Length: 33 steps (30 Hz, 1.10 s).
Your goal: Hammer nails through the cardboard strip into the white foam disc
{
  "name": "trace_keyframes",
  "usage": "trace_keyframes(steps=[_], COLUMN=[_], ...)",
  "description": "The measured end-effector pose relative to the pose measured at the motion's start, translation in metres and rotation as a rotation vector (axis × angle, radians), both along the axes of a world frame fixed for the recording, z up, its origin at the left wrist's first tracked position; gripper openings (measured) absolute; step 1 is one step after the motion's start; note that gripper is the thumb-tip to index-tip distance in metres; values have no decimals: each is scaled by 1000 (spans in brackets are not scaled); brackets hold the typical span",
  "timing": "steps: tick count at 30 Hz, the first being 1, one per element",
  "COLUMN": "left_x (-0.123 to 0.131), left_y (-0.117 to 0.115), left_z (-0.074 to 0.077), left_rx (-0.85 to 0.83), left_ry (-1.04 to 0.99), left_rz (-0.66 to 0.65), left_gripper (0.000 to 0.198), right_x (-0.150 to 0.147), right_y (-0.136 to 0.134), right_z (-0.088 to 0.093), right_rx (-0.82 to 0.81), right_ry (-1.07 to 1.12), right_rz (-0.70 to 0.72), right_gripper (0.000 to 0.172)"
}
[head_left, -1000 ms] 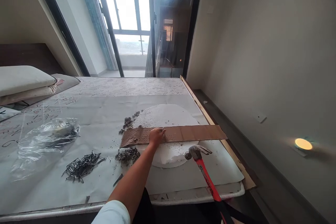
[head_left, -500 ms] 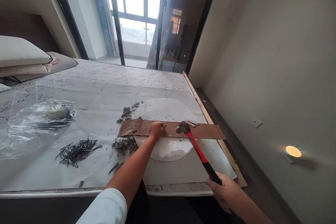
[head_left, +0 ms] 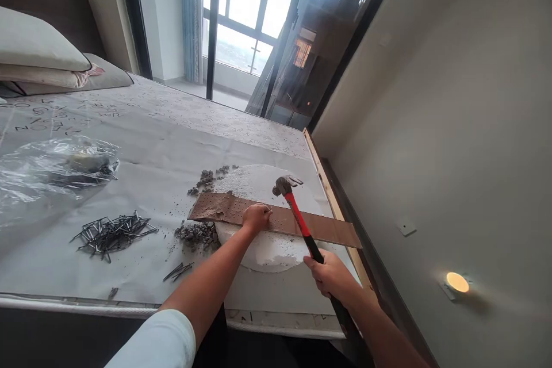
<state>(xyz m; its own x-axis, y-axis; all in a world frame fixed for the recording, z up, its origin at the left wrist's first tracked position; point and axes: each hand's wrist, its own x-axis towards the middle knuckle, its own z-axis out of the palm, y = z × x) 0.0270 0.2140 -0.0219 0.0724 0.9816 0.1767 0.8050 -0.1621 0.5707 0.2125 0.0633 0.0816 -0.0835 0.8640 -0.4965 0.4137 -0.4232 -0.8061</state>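
My right hand (head_left: 331,273) is wrapped round the black grip of a claw hammer (head_left: 297,213) with a red shaft. The hammer's head is raised above a long brown strip of board (head_left: 325,227), to the right of my left hand. My left hand (head_left: 256,218) rests on the strip, its fingers pinched round a nail whose tip end barely shows; most of it is hidden. Rows of small holes dot the strip's left part, and its left end is torn. Beneath the strip lies a round white slab (head_left: 271,259).
Grey crumbs (head_left: 196,236) lie beside the slab. A pile of nails (head_left: 114,234), a few loose nails (head_left: 177,271) and a clear plastic bag (head_left: 56,175) are on the left. A pale sheet (head_left: 150,155) covers the mattress; a wooden rail (head_left: 325,181) runs along its right side.
The hammer and my right hand have moved up and left, closer to my left hand. My left hand keeps its pinch on the strip. The view has tilted.
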Motion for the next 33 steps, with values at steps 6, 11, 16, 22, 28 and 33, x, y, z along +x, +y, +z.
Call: trace_keyframes(steps=[6,11,16,22,28,33], left_x=[-2,-2,-2,-1,-16,-33], left_y=[0,0,0,2,5,4], left_z=[-3,-4,-8,-10,-6,5], left_rx=[-2,24,29,54,18,-51], left_ry=[-12,-27,68,71,-166,-542], left_rz=[-31,-25,-30,-44,-134,5], left_gripper=[24,23,19,20,21,34], right_x=[-2,-1,-3,0,-6,1], right_y=[1,-2,-7,-8,-8,2], right_z=[-3,-7,-21,-23,-30,-24], right_rx=[-2,40,-44,100,-24,160], right_ry=[54,33,4,5,25,-25], right_rz=[-27,-19,-15,-23,-60,-25], right_gripper=[35,39,39,37,33,33])
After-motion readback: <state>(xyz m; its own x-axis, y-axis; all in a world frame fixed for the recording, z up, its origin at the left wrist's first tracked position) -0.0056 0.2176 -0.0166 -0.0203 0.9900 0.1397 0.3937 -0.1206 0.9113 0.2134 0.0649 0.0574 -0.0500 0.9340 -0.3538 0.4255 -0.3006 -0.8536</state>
